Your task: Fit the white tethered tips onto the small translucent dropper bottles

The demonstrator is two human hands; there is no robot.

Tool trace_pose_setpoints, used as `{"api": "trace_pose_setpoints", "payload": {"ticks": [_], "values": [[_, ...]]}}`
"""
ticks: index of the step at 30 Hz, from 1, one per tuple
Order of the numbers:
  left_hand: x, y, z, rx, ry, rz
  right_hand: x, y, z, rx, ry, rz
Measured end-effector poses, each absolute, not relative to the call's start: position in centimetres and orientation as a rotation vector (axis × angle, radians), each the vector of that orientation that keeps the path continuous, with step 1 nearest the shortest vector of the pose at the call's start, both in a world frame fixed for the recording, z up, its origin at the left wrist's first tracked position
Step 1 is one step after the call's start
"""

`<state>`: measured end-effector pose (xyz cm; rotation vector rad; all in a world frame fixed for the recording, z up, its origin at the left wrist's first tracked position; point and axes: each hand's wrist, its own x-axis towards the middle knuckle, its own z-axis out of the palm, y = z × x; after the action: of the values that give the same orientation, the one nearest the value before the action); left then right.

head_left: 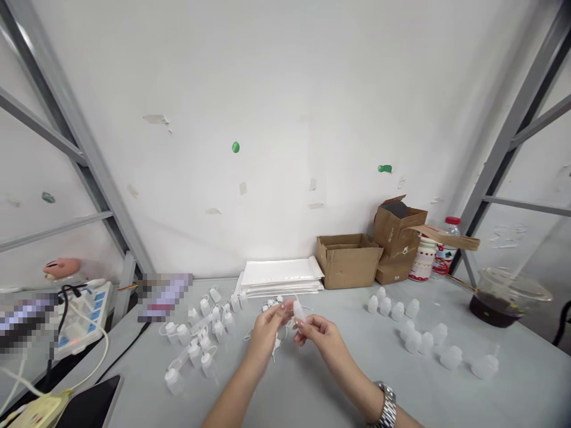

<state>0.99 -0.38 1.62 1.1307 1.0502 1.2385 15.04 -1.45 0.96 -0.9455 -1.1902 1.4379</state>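
In front of me, a small translucent plastic bottle (298, 310) is held between both hands. My left hand (267, 330) has its fingers closed at the bottle's left side. My right hand (320, 333) pinches it from the lower right; a metal watch is on that wrist. Partly hidden behind the hands lie several white caps with thin loops (277, 343). To the left stand several small bottles with white caps and loop straps (194, 352). Over on the right are several translucent bottles (413, 341), without white caps that I can see.
At the wall lie stacked white envelopes (283, 272), an open cardboard box (350, 266) and a brown paper bag (397, 249). A drink cup with straw (499, 306) sits far right. On the left are a power strip (87, 318), cables and a dark phone (91, 404).
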Motion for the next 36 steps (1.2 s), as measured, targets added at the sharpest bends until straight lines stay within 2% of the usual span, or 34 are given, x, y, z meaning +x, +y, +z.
{"api": "trace_pose_setpoints", "payload": {"ticks": [2,5,10,13,24,31,36], "values": [[0.0,0.2,1.5,1.335,1.346,1.288,15.6,-1.0,0.9,-0.975,-1.125,1.377],[-1.3,0.4,1.5,1.646,1.751,1.12,16.3,-0.5,0.8,-1.011,-1.046,1.32],[-1.5,-0.3,1.4,1.77,1.894,0.665,16.3,-0.4,0.7,-1.036,-1.049,1.318],[-1.0,-0.6,1.0,1.841,1.94,0.542,15.9,-0.5,0.9,-1.044,-1.051,1.346],[-0.6,0.1,1.1,1.716,1.839,0.839,15.5,-0.6,0.8,-1.093,-1.123,1.342],[0.1,0.1,2.5,1.036,1.122,1.21,15.4,-1.0,-0.1,-1.154,-1.31,1.095],[0.3,0.1,2.6,1.053,1.194,1.237,15.1,-1.5,-0.4,-1.171,-1.422,1.059]]}}
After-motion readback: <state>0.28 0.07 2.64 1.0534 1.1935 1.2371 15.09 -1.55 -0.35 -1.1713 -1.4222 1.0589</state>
